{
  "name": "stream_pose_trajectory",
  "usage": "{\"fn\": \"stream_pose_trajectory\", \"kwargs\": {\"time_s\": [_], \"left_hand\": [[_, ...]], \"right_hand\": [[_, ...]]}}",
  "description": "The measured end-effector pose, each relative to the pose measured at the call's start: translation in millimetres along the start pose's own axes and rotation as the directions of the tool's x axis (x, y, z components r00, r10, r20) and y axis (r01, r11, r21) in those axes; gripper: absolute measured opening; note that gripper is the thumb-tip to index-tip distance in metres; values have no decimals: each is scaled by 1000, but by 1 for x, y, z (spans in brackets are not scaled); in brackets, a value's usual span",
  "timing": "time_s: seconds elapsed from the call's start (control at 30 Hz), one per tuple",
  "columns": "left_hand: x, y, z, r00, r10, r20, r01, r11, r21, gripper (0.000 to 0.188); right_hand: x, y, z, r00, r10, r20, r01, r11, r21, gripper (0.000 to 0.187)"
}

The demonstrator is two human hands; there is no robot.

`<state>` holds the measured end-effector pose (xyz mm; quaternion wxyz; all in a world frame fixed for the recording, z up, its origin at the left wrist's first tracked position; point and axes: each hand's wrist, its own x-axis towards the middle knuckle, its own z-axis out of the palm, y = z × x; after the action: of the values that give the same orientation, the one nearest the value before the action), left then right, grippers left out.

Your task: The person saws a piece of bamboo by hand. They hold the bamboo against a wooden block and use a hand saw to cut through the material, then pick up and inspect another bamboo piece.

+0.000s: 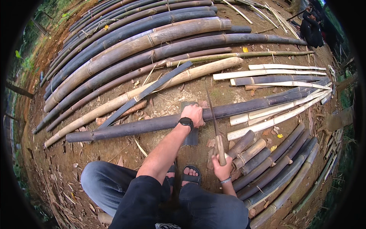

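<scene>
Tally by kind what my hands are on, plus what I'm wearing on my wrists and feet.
Saw, in the right hand: 1
Dark bamboo pole, under the left hand: 1
Wristwatch: 1
Bracelet: 1
Sandals: 2
Total: 6

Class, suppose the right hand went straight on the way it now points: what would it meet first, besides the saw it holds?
Likely the long dark bamboo pole the saw crosses, though depth is unclear.

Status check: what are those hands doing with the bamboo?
Left hand on dark bamboo pole. Right hand gripping wooden-handled saw, crossing over pole. Pale split strips beside pole's right end.
</scene>
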<state>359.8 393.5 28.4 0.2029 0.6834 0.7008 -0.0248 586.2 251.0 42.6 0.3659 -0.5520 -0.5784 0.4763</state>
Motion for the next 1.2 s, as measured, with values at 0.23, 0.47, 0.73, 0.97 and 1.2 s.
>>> {"fn": "stream_pose_trajectory", "kwargs": {"time_s": [0.23, 0.47, 0.73, 0.97, 1.2], "left_hand": [[-3, 5, 4, 993, 43, -109, -38, 998, 55, 45], [1, 3, 12, 996, 41, -80, -35, 997, 72, 47], [3, 12, 0, 999, 30, -30, -29, 999, 36, 46], [3, -7, -14, 999, -18, 44, 17, 1000, 20, 48], [2, -4, 0, 1000, -25, 17, 25, 999, 27, 50]], "right_hand": [[35, 6, 8, 999, 44, 3, -44, 999, -14, 29], [0, -3, -8, 997, 74, -37, -72, 995, 70, 30], [-21, 12, -20, 994, -103, -20, 103, 995, -16, 29], [-40, 8, -19, 990, -140, 13, 140, 990, -2, 29], [5, -6, 3, 1000, 21, 14, -21, 1000, -12, 27]]}}
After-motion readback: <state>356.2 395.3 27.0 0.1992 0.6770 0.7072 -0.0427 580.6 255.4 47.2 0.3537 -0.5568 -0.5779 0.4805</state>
